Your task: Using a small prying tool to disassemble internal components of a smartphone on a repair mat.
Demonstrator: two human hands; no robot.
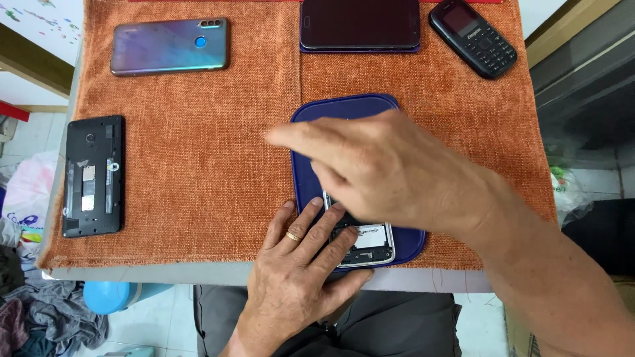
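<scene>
My left hand (297, 268) lies flat at the table's near edge, its fingers resting on the lower part of an opened phone (370, 243) that sits on a dark blue mat (311, 119). A gold ring is on one finger. My right hand (390, 172) hovers over the mat with its index finger stretched out to the left, hiding most of the opened phone. I cannot tell whether its curled fingers hold anything.
An orange cloth (198, 172) covers the small table. On it lie a black phone with its back off (92, 175) at the left, an iridescent blue phone (170, 46) face down at the back left, a dark smartphone (360, 23) at the back middle, and a black keypad phone (473, 38) at the back right.
</scene>
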